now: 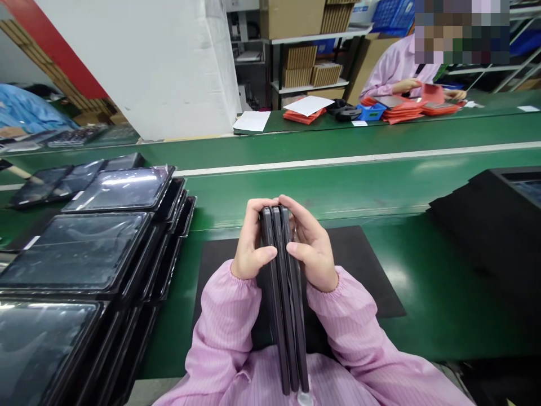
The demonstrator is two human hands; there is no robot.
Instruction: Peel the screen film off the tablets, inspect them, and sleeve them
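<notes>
The left hand (253,245) and right hand (316,248) are closed from both sides around three thin black panels (287,304), stood on edge over the middle of the black mat (363,276). The fingers come together at the panels' far end and each thumb presses near a top edge. The lower edges are hidden, so I cannot tell whether they rest on the mat or hang above it

Narrow gaps show between the panels, and both hands grip towards the far end. The near ends seem to reach past the mat's near edge, towards the lap. If the squeeze loosened, the middle panel, which has least finger on it, would probably slip first; a tilt towards the body could make the near ends swing down or fan apart. Squeezing too hard might rub the faces together and scuff them

Left of the mat, piles of black trays (143,259) stand close to the left sleeve (226,307). Their edges do not line up, so an elbow swung out could knock one askew. Right of the mat, a pile of black sheets (477,225) has ragged edges and could slide if bumped. Beyond the mat's far side, across the green tabletop (406,248), a co-worker's hand (408,85) is at some red pouches (403,115), well out of reach
</notes>
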